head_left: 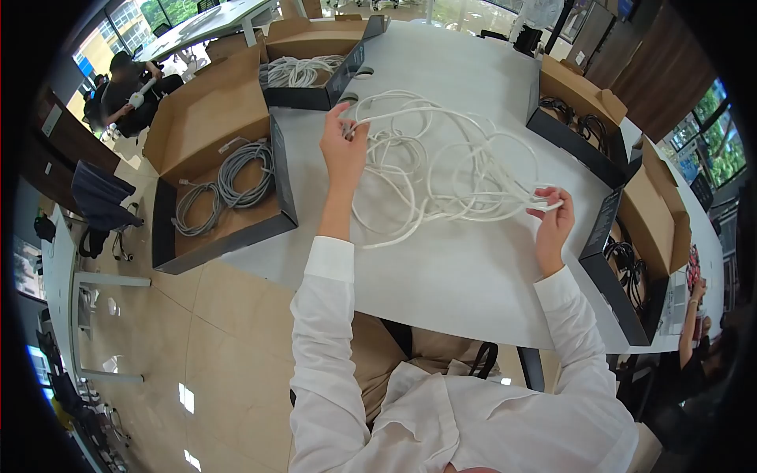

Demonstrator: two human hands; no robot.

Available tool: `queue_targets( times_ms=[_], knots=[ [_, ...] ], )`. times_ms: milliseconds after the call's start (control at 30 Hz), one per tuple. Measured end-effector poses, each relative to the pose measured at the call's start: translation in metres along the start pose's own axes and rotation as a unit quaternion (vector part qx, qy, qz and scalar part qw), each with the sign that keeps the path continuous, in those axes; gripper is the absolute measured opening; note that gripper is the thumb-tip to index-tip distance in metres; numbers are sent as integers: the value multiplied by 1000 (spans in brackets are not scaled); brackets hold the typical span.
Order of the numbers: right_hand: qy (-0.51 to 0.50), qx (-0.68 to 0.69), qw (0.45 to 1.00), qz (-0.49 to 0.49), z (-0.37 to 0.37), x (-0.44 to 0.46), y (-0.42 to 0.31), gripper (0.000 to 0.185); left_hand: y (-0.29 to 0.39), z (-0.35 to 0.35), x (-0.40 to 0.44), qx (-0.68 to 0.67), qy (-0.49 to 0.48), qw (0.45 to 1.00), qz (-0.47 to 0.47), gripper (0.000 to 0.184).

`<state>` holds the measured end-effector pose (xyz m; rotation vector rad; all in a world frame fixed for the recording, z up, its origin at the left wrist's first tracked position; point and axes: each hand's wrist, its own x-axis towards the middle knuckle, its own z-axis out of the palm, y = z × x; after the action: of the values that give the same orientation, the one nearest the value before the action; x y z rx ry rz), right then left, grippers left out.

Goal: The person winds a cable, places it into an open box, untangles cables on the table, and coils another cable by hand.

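Across the pale table (pixel 465 276), white cable (pixel 471 215) lay in a loose tangle between both hands, the left hand (pixel 344 142) pinched a strand at its far left edge, the right hand (pixel 553 221) gripped bunched strands at its right end, an open box (pixel 236 236) of grey cable (pixel 244 177) stood to the left.

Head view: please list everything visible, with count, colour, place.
Table: one, white, centre
Loose cables: count unclear, white, mid-table
Boxes: four, black and brown, two each side
Coiled cables: two, grey, nearer left box
Boxed cables: count unclear, white farther left, black both right boxes
Background desks: at least two, white, left
Chairs: several, dark, left
Other people: at least two, dark clothes, left, right
Windows: several, clear, background
Floor: one, beige, lower left
Shirt: one, white, bottom
Left hand: one, bare, gripping tangle's left
Right hand: one, bare, gripping tangle's right
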<state>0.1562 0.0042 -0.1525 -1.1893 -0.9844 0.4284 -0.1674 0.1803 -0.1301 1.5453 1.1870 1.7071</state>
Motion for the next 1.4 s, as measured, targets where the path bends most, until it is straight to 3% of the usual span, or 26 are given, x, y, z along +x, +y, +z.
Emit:
queue_targets(
  times_ms=[67,167,267,400,500,600,700,800,900,1000,1100,1200,1300,1400],
  knots=[
    [50,20,997,53,-8,5,6,29,-4,-1,1,-12,-1,1000,1,43],
    [72,90,984,138,-20,9,15,26,-9,-1,3,-41,8,999,-9,45],
    [81,131,975,163,-34,13,25,25,-15,-4,5,-51,39,998,-29,46],
    [83,99,988,90,-39,18,15,26,-5,-8,2,-134,55,980,-135,48],
    [62,19,998,8,-29,14,9,28,-1,-8,1,-132,-47,974,-180,40],
    [-44,-101,991,-69,-22,6,13,29,-6,0,-3,-79,-181,964,-180,37],
    [-206,-240,938,-140,2,-15,3,27,-13,13,-20,13,-277,958,-76,39],
    [-269,-249,929,-53,7,-23,-12,38,-13,16,-24,24,-299,954,-13,47],
    [-265,-130,953,-67,8,-23,-12,57,-5,15,-25,-2,-318,948,-19,56],
    [-247,-43,968,1,8,-23,-9,74,-3,18,-29,-10,-322,947,-25,65],
    [-219,-61,973,49,5,-17,-17,82,-1,23,-35,-16,-328,945,-15,75],
    [-197,-74,975,74,2,-11,-10,75,-4,25,-36,-7,-341,940,27,87],
    [-210,-74,972,77,-8,-4,13,56,-3,21,-34,10,-369,929,-2,93],
    [-111,-93,984,102,-21,7,15,32,0,14,-29,94,-359,928,22,98]
  ],
)
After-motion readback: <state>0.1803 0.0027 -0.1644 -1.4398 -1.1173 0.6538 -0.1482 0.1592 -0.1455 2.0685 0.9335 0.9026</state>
